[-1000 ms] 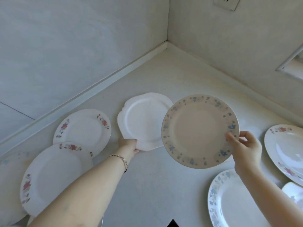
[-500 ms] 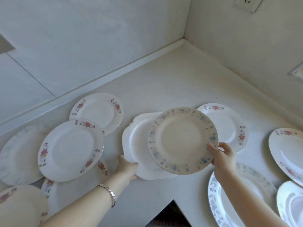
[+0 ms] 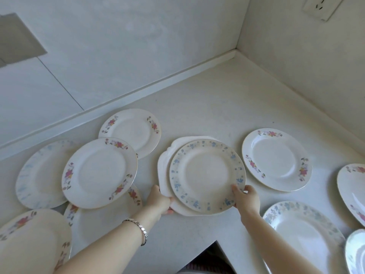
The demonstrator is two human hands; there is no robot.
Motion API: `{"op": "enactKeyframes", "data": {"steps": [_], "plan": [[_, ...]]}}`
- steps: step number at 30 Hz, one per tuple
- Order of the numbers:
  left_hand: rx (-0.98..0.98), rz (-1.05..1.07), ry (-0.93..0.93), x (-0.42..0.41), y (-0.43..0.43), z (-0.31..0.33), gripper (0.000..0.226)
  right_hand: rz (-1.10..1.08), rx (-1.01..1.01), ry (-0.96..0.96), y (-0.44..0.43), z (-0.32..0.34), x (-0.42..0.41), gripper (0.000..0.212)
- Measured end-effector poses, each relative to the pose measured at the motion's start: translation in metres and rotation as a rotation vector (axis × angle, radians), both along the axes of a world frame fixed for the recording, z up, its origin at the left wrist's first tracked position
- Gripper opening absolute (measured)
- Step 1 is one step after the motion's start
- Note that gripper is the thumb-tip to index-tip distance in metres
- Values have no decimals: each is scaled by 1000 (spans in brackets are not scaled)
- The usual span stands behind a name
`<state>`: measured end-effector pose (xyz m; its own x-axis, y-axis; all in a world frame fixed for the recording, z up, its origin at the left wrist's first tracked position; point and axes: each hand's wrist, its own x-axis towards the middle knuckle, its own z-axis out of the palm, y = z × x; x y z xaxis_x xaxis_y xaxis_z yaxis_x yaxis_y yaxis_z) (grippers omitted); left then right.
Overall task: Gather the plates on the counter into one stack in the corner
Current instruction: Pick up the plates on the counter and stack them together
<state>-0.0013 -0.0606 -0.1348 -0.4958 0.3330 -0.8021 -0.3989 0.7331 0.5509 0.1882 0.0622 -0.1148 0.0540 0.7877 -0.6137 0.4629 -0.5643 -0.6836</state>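
Single view, head-worn wide-angle camera. Position: above the near edge of the counter (image 3: 207, 107), close enough that both forearms enter from the bottom of frame. Facing: forward and steeply down toward the counter's corner (image 3: 236, 53), which lies upper right of centre. Straight wall seams bow toward the frame edges. Coverage relative to the corner: both adjoining walls, a wall socket (image 3: 321, 6) above and right of it. No second view shares the scene.

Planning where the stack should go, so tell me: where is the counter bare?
The counter is bare from the wall corner down to the blue-flower plate and the pink-flower plate. A narrow bare strip runs between the forearms. The left side is crowded with overlapping plates; the right edge is also occupied.
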Motion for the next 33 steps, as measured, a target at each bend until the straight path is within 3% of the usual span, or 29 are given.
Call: {"op": "enactKeyframes", "data": {"steps": [4,11,14,17,20,25,28,33], "plan": [[-5,12,-22,-1,-1,0,32,319,19,-231,4,6,0,33],[-2,5,-26,-1,-3,3,27,654,14,-521,16,14,-5,43],[-43,-26,153,-10,-11,4,26,736,9,-573,19,15,-5,49],[81,400,231,-32,-27,15,19,775,17,-590,17,16,-2,52],[168,867,-64,-60,-52,28,9,754,130,-645,12,22,0,53],[281,1023,-248,-95,-89,29,16,768,239,-541,1,36,-10,45],[309,1065,-188,-98,-95,30,20,799,250,-458,-8,41,-16,41],[318,954,-35,-87,-91,56,18,769,261,-239,-25,53,-23,35]]}}
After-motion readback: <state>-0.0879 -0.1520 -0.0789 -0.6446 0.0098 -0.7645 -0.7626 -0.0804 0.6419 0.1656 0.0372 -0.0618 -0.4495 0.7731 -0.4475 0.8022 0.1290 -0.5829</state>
